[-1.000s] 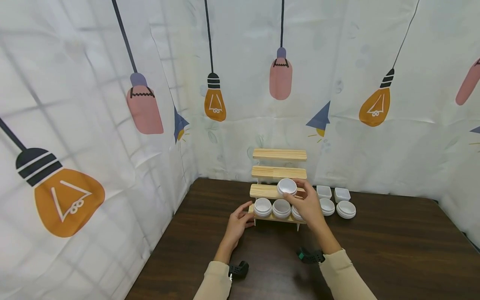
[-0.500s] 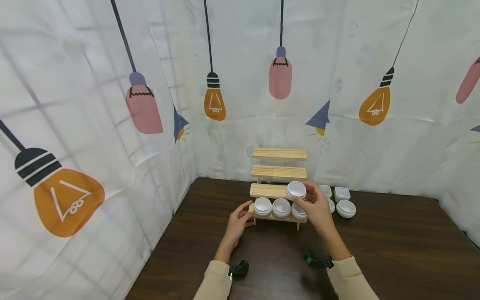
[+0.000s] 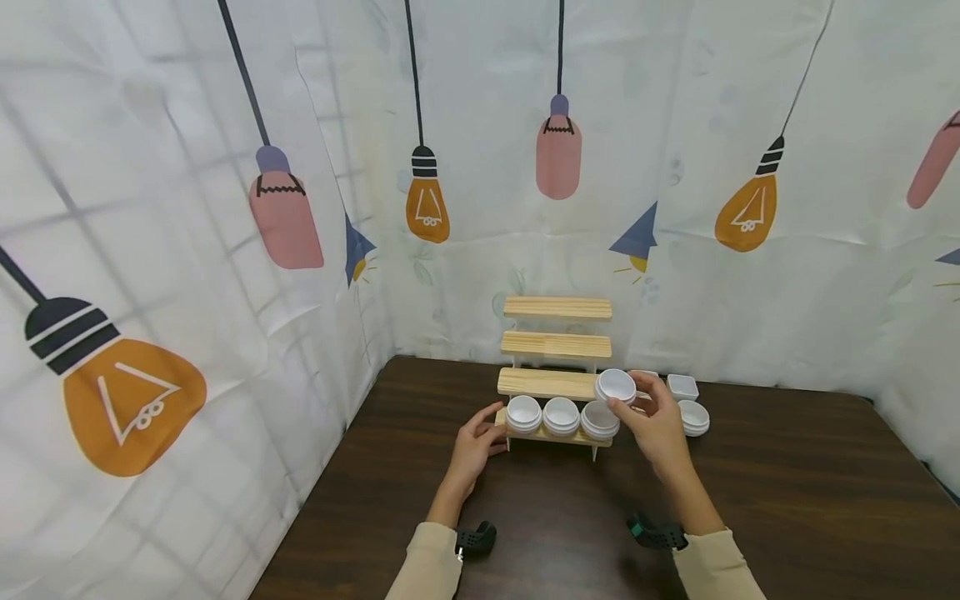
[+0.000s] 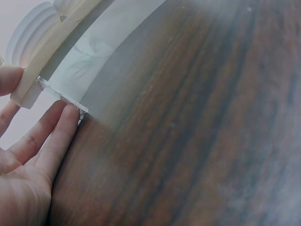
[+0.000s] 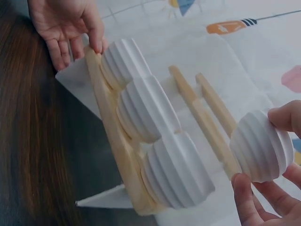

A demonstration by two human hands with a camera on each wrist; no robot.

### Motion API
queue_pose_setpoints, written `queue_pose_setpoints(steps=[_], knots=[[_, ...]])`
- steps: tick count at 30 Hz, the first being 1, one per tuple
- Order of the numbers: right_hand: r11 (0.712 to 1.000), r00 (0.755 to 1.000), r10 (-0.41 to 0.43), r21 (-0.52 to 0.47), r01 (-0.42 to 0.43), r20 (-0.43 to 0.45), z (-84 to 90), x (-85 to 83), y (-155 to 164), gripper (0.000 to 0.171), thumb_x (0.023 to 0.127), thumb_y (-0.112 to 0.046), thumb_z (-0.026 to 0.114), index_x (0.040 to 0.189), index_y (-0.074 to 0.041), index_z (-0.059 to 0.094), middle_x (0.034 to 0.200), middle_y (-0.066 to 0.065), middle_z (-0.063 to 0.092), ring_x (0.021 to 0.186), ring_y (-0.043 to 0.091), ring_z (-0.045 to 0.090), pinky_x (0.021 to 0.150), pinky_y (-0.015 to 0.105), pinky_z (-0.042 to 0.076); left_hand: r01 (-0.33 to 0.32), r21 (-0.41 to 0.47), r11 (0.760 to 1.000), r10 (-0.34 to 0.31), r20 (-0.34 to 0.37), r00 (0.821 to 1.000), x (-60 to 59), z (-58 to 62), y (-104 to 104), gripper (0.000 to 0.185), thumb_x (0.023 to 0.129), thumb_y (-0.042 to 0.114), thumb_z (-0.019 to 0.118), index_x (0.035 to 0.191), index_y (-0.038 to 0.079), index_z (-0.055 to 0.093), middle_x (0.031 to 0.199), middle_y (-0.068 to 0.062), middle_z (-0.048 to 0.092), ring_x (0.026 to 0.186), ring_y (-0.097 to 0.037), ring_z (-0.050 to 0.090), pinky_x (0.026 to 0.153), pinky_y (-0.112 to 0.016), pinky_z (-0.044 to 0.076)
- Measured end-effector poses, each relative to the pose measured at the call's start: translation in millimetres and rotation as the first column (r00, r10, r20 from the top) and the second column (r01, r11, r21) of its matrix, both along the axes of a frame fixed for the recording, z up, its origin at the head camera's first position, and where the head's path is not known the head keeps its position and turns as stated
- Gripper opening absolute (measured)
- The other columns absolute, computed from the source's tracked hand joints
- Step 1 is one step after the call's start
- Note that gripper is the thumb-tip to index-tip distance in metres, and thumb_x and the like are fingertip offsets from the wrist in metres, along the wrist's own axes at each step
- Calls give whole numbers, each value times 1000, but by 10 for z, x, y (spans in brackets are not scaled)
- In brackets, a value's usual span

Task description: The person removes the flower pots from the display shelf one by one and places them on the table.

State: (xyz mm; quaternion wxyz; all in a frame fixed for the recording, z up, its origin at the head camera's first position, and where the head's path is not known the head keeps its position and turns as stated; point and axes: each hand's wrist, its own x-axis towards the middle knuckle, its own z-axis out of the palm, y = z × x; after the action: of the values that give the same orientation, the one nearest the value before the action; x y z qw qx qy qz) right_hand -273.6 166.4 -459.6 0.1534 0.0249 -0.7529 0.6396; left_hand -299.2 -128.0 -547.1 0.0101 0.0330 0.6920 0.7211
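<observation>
My right hand [image 3: 662, 427] pinches a white round ribbed bowl [image 3: 616, 387] between thumb and fingers, in front of the right end of the second shelf [image 3: 543, 383] of a wooden tiered stand. Three similar white bowls [image 3: 561, 417] line the lowest shelf, filling most of its length. At that shelf's left end is my left hand [image 3: 469, 450]; in the left wrist view its thumb lies on the plank end [image 4: 27, 94], with fingertips against the clear leg [image 4: 66, 96] below. The right wrist view shows the held bowl [image 5: 258, 146] tilted, its ribbed side facing the camera.
Behind my right hand stand a white square dish [image 3: 682, 387], a second one mostly hidden, and a white round bowl [image 3: 694, 419]. Two higher shelves [image 3: 557, 343] rise toward the printed curtain [image 3: 480, 275]. The dark wooden table [image 3: 810, 483] extends to the right.
My right hand has moved right and slightly down with the bowl, uncovering the third bowl on the lowest shelf and covering more of the dishes behind. The left hand stays put.
</observation>
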Motion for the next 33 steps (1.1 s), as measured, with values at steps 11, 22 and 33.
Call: queue_pose_setpoints(steps=[11,22,33], knots=[[999,1000,-18,-30,18,-7,-90,69,178,57,89,-6,79,140,-2,54,117,-6,59,93,-3,63,77,11,56,1,11,1000,-1,17,1000,-12,-10,5,49,101,15,64,149,11,54,116,-30,67,108,-41,68,89,-43,62],[999,999,-51,9,51,16,-186,84,339,56,90,-8,79,139,-1,54,112,-10,57,89,-2,63,73,10,54,-1,14,1000,1,10,1000,-5,-12,4,48,101,13,63,148,11,55,114,-27,68,106,-37,69,89,-43,62],[995,998,-43,90,38,46,-255,88,465,56,91,-17,79,139,-4,54,108,-11,55,87,-3,61,71,13,51,-4,1,1000,4,11,1000,-11,-14,0,48,101,12,63,148,12,55,114,-27,68,106,-36,69,88,-41,63]])
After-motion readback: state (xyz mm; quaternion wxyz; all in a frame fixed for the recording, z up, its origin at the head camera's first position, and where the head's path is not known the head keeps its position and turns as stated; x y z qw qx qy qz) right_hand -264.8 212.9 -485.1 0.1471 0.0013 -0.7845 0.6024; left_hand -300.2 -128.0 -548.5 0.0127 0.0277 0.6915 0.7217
